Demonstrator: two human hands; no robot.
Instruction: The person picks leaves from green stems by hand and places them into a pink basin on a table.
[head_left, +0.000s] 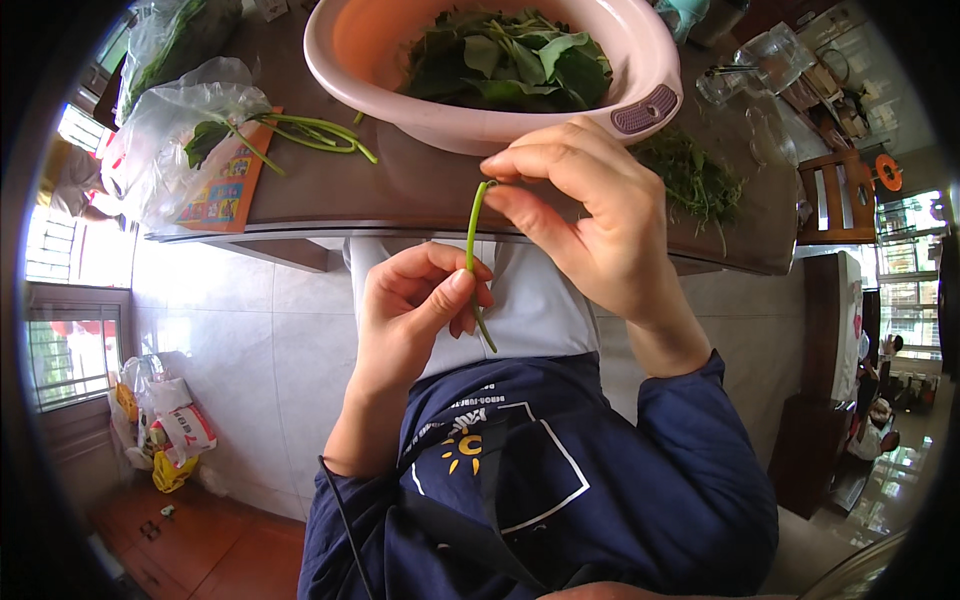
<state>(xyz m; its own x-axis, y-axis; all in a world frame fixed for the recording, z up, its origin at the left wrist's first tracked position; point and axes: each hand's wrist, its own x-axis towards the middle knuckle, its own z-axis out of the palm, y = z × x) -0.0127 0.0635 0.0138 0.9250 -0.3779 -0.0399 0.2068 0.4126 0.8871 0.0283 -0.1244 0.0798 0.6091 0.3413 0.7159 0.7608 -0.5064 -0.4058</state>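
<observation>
My left hand (424, 300) pinches a green leaf stem (472, 236) between thumb and fingers. The stem stands nearly upright over my lap, its lower end hanging below the fingers. At its top end is my right hand (592, 202), thumb and forefinger close together with a thin curled strand at their tips; whether they grip it I cannot tell. Beyond the hands, a pink plastic basin (450, 124) holds a heap of green leaves (517, 64). Several stems with a leaf (319, 135) lie at the left, partly over a plastic bag (180, 135) and an orange printed booklet (251, 176).
Thin green trimmings (694, 176) lie right of the basin on the brown table (322, 199). Clear containers (776, 56) stand at the far right, near a wooden chair (836, 199). Filled bags (169, 424) rest at the lower left. People are in the right background.
</observation>
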